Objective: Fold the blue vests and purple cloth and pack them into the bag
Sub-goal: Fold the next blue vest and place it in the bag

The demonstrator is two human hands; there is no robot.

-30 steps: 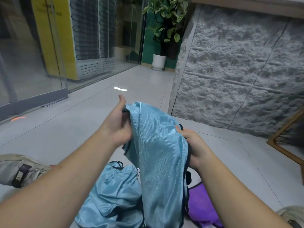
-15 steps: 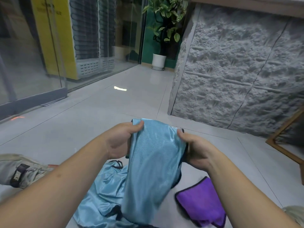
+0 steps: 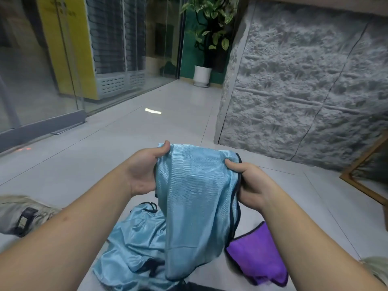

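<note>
No text can be read; dark marks on the yellow panel (image 3: 63,38) are blurred.

Bare forearms (image 3: 69,234) — no sleeves; khaki trousers (image 3: 12,213) — a dark strap.

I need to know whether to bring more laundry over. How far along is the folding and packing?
Early. Nothing looks packed, and no bag is clearly in view. In hand: the left hand and right hand hold one blue vest up by its top edge. Left: a second blue vest lies crumpled on the floor, the purple cloth beside it.
</note>
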